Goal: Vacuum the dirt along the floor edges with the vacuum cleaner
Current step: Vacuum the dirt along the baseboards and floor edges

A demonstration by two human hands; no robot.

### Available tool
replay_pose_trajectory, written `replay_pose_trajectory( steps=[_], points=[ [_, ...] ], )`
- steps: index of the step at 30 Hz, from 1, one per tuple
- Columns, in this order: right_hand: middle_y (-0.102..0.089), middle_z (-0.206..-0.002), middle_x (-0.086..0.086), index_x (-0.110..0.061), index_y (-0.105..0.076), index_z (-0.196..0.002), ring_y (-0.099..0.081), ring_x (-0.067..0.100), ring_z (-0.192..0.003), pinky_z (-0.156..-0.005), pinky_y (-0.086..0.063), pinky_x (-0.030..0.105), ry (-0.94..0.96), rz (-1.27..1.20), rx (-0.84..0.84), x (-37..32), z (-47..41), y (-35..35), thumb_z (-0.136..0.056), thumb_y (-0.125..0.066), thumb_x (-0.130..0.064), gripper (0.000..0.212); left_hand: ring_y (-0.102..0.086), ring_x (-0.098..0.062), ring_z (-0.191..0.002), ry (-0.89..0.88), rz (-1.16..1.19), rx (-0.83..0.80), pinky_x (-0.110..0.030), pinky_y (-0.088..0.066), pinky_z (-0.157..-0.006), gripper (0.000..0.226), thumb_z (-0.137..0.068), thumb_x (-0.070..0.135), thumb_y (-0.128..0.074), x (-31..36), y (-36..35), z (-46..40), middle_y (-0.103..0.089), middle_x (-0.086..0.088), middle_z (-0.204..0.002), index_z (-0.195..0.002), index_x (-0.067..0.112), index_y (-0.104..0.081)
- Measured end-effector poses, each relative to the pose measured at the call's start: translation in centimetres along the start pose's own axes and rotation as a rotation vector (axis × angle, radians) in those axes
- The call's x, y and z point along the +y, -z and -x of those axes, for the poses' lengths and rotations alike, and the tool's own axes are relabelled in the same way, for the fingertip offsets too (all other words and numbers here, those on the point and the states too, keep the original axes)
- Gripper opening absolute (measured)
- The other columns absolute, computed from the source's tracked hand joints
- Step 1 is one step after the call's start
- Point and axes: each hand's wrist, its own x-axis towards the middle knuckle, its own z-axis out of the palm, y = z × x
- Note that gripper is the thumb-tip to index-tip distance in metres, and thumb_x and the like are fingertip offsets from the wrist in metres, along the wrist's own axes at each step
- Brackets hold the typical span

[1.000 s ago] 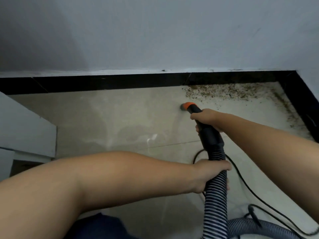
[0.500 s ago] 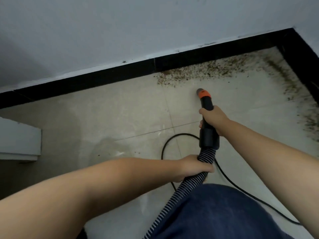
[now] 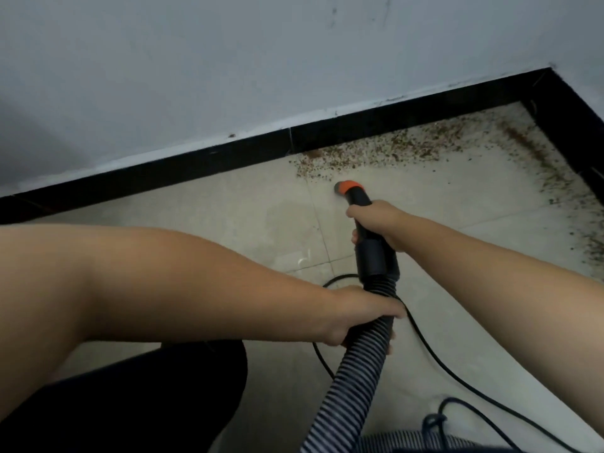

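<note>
Since the earlier frame, the orange-tipped black vacuum nozzle (image 3: 347, 188) has been shifted left along the brown dirt (image 3: 376, 152).

The nozzle tube is gripped by the right hand (image 3: 376, 220); the ribbed grey-black hose (image 3: 353, 380) is gripped by the left hand (image 3: 359, 317). Dirt is spread along the beige tiled floor's (image 3: 228, 223) far edge and right corner, against the black skirting (image 3: 196, 158).

A: Clearance ahead?
B: Open floor (image 3: 228, 223) left of the nozzle (image 3: 348, 188). Black skirting (image 3: 196, 158) blocks the far side and right corner.
A: Near side?
B: Power cord (image 3: 425, 348) loops across the floor.
</note>
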Motion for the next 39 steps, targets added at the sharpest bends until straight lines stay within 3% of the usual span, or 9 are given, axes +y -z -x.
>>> replay_pose_trajectory(
  steps=[3,10,13,15,23,31,39],
  points=[
    [-0.062,-0.042,0.004,-0.003,-0.043,-0.117,-0.060,0.016,-0.040,-0.043,-0.048,0.024,0.001,0.017,-0.034,-1.3,-0.3,-1.6,-0.094,-0.055,-0.025,0.034,-0.063,-0.017,-0.054,0.002,0.036,-0.026,-0.031,-0.057,-0.062,0.017,-0.093,0.022,-0.061,-0.2,2.1,1.0,-0.060,-0.005,-0.071,-0.092,0.008,-0.051],
    [-0.062,-0.046,0.007,-0.002,-0.044,-0.116,-0.060,0.021,-0.053,-0.056,-0.052,0.032,0.020,-0.012,-0.043,-2.3,-1.0,-3.0,-0.094,-0.055,-0.023,0.033,-0.062,-0.017,-0.049,-0.061,0.177,-0.035,-0.031,-0.056,-0.060,0.010,-0.094,0.011,-0.056,-0.3,2.7,0.9,-0.063,-0.007,-0.060,-0.093,0.008,-0.047],
    [-0.059,-0.058,0.011,-0.003,-0.046,-0.112,-0.058,0.020,-0.045,-0.050,-0.051,0.029,0.008,-0.068,0.025,-0.4,-1.3,-1.1,-0.092,-0.055,-0.018,0.026,-0.055,-0.017,-0.043,-0.076,0.292,-0.023,-0.026,-0.052,-0.046,0.012,-0.088,0.002,-0.059,-0.7,0.6,-1.1,-0.057,-0.008,-0.059,-0.085,0.007,-0.048],
    [-0.057,-0.061,0.012,-0.004,-0.047,-0.110,-0.057,0.020,-0.043,-0.046,-0.050,0.028,0.003,-0.115,0.096,1.0,-1.7,0.6,-0.091,-0.057,-0.016,0.025,-0.052,-0.017,-0.044,-0.095,0.299,-0.008,-0.026,-0.050,-0.046,0.013,-0.084,0.001,-0.060,-0.8,-0.7,-2.8,-0.054,-0.008,-0.061,-0.084,0.008,-0.049],
    [-0.057,-0.065,0.013,-0.004,-0.047,-0.116,-0.057,0.026,-0.053,-0.064,-0.054,0.040,-0.004,-0.162,0.243,2.9,-3.3,4.7,-0.089,-0.059,-0.014,0.031,-0.047,-0.019,-0.048,-0.195,0.188,0.037,-0.027,-0.044,-0.046,0.016,-0.083,0.001,-0.059,0.5,-2.5,-6.4,-0.051,-0.007,-0.063,-0.080,0.012,-0.047],
    [-0.056,-0.070,0.013,-0.008,-0.045,-0.115,-0.055,0.023,-0.052,-0.050,-0.050,0.031,0.031,-0.109,0.239,2.6,-3.6,3.3,-0.090,-0.058,-0.015,0.029,-0.047,-0.017,-0.047,-0.312,0.146,0.112,-0.026,-0.044,-0.049,0.018,-0.081,0.001,-0.058,-0.3,-1.8,-7.7,-0.050,-0.006,-0.064,-0.078,0.013,-0.045],
    [-0.056,-0.069,0.011,-0.011,-0.046,-0.113,-0.056,0.020,-0.046,-0.047,-0.050,0.029,0.075,-0.035,0.124,1.8,-3.1,-0.6,-0.089,-0.058,-0.017,0.027,-0.049,-0.016,-0.048,-0.311,0.314,0.140,-0.025,-0.045,-0.049,0.015,-0.081,0.001,-0.057,-2.9,-1.0,-6.7,-0.052,-0.005,-0.064,-0.079,0.013,-0.047]
  ],
)
